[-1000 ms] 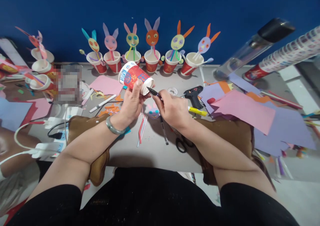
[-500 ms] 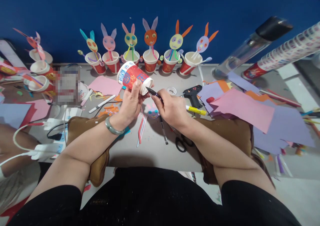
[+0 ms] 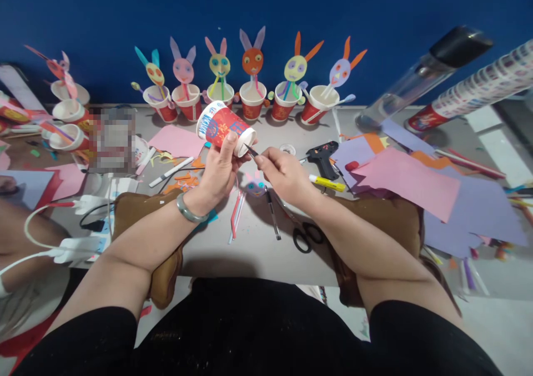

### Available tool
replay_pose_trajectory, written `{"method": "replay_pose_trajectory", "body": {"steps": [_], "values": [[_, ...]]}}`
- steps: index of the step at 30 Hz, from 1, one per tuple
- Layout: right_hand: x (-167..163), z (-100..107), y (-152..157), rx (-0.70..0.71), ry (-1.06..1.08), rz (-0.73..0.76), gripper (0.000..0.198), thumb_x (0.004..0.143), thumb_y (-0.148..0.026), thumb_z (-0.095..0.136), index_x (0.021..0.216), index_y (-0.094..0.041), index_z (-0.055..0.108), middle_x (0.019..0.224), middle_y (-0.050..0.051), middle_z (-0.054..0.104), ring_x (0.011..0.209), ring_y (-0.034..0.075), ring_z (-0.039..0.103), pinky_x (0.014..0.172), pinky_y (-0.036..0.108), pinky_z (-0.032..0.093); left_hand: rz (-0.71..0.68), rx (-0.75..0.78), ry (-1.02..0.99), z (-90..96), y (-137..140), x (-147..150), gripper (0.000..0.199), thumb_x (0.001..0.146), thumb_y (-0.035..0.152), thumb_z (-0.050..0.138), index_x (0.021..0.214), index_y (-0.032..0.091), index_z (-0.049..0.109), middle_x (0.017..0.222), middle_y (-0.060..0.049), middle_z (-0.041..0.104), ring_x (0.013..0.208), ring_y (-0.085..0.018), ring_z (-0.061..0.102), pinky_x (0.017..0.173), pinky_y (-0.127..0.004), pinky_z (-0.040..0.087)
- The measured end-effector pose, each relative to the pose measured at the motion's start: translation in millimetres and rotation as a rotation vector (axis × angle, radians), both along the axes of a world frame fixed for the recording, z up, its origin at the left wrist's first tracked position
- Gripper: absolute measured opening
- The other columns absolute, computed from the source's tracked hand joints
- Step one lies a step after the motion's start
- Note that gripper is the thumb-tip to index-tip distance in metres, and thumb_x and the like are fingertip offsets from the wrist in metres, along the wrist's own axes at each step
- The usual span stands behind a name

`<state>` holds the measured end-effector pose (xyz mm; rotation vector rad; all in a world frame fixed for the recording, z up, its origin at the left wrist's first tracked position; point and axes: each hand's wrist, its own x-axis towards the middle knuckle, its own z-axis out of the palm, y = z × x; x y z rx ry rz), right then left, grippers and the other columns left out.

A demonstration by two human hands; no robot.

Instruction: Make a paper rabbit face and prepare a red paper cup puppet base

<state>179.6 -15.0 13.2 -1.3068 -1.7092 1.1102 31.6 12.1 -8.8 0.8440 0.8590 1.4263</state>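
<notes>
My left hand (image 3: pixel 222 165) is wrapped round a red and white paper cup (image 3: pixel 224 127), which it holds tilted in the air. The cup's white end faces my right hand (image 3: pixel 285 177). Closed fingers there grip a slim dark pointed tool (image 3: pixel 251 151), its tip at the edge of the cup's white end. Whether that is a knife or a blade of another kind cannot be made out. On the table below my hands lie a small lilac paper rabbit face (image 3: pixel 255 185), several drinking straws (image 3: pixel 236 217) and a pen (image 3: pixel 272 212).
Several paper cups with rabbit heads (image 3: pixel 252 99) stand along the blue wall. A black glue gun (image 3: pixel 322 158), yellow marker (image 3: pixel 327 183) and scissors (image 3: pixel 302 240) lie to the right, near coloured paper (image 3: pixel 410 176). Left are a power strip (image 3: pixel 97 237), a white marker (image 3: pixel 170 171) and another person's arm (image 3: pixel 25 237).
My right hand has turned and shifted slightly, so less of the dark tool shows. Its tip stays at the cup's white end. The cup has barely moved.
</notes>
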Motion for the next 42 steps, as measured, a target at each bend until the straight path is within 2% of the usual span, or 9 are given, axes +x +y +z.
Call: {"method": "replay_pose_trajectory", "body": {"steps": [2, 5, 7, 10, 12, 15, 19, 33, 42], "values": [[1, -2, -3, 0.226, -0.268, -0.112, 0.036, 0.095, -0.054, 0.051, 0.080, -0.022, 0.051, 0.065, 0.002, 0.053, 0.062, 0.016, 0.047, 0.061, 0.028, 0.027, 0.014, -0.007, -0.002, 1.2, -1, 1, 0.042, 0.083, 0.062, 0.072, 0.096, 0.022, 0.067, 0.098, -0.008, 0.076, 0.090, -0.020, 0.072, 0.071, -0.028, 0.057], [2, -1, -5, 0.271, -0.342, -0.153, 0.032, 0.094, -0.052, 0.053, 0.082, -0.022, 0.051, 0.068, 0.003, 0.056, 0.063, 0.016, 0.048, 0.061, 0.029, 0.025, 0.024, -0.003, -0.030, 2.4, -2, 2, 0.041, 0.081, 0.060, 0.075, 0.096, 0.022, 0.067, 0.095, -0.008, 0.076, 0.089, -0.018, 0.072, 0.069, -0.026, 0.056], [1, 2, -3, 0.105, -0.148, -0.061, 0.035, 0.095, -0.053, 0.050, 0.078, -0.022, 0.048, 0.062, 0.000, 0.049, 0.055, 0.013, 0.041, 0.057, 0.027, 0.026, 0.018, 0.000, -0.032, 2.4, -2, 2, 0.042, 0.080, 0.060, 0.075, 0.096, 0.022, 0.067, 0.094, -0.008, 0.076, 0.086, -0.018, 0.072, 0.068, -0.025, 0.056], [0, 4, 2, -0.328, 0.236, 0.136, 0.041, 0.099, -0.059, 0.039, 0.077, -0.024, 0.045, 0.051, -0.009, 0.030, 0.043, 0.009, 0.021, 0.048, 0.025, 0.022, 0.026, -0.023, 0.000, 2.0, -1, 2, 0.041, 0.082, 0.060, 0.073, 0.095, 0.022, 0.066, 0.095, -0.008, 0.076, 0.086, -0.019, 0.072, 0.068, -0.026, 0.056], [-1, 4, 4, -0.462, 0.373, 0.174, 0.045, 0.097, -0.066, 0.042, 0.078, -0.025, 0.045, 0.050, -0.012, 0.024, 0.042, 0.008, 0.014, 0.044, 0.025, 0.018, 0.022, -0.043, 0.003, 2.4, 0, 1, 0.041, 0.083, 0.061, 0.071, 0.095, 0.022, 0.066, 0.095, -0.008, 0.076, 0.086, -0.019, 0.072, 0.069, -0.025, 0.056], [0, 2, 3, -0.228, 0.287, 0.102, 0.051, 0.090, -0.072, 0.054, 0.074, -0.023, 0.046, 0.054, -0.008, 0.035, 0.048, 0.008, 0.025, 0.047, 0.025, 0.022, -0.047, -0.075, -0.043, 4.3, 2, -3, 0.046, 0.086, 0.064, 0.067, 0.095, 0.019, 0.067, 0.095, -0.010, 0.075, 0.083, -0.018, 0.071, 0.069, -0.026, 0.056], [1, 3, -4, 0.079, 0.038, 0.034, 0.048, 0.095, -0.065, 0.053, 0.074, -0.022, 0.047, 0.062, -0.004, 0.045, 0.060, 0.011, 0.037, 0.057, 0.027, 0.030, -0.105, -0.113, -0.100, 6.7, 4, -6, 0.045, 0.088, 0.063, 0.064, 0.096, 0.019, 0.069, 0.095, -0.011, 0.074, 0.078, -0.017, 0.069, 0.066, -0.026, 0.057], [3, 2, -2, 0.177, -0.108, 0.018, 0.035, 0.101, -0.052, 0.047, 0.081, -0.023, 0.049, 0.066, -0.003, 0.051, 0.063, 0.013, 0.044, 0.064, 0.028, 0.032, -0.138, -0.140, -0.134, 9.2, 1, -3, 0.044, 0.097, 0.061, 0.052, 0.095, 0.020, 0.065, 0.093, -0.010, 0.071, 0.104, -0.027, 0.072, 0.077, -0.035, 0.062], [9, 2, -4, 0.427, -0.602, -0.063, 0.034, 0.104, -0.048, 0.042, 0.101, -0.020, 0.061, 0.072, 0.005, 0.063, 0.063, 0.018, 0.052, 0.061, 0.032, 0.024, -0.070, -0.137, -0.046, 5.4, 0, -1, 0.041, 0.093, 0.060, 0.061, 0.094, 0.020, 0.069, 0.090, -0.008, 0.076, 0.090, -0.021, 0.074, 0.070, -0.027, 0.062]]}}
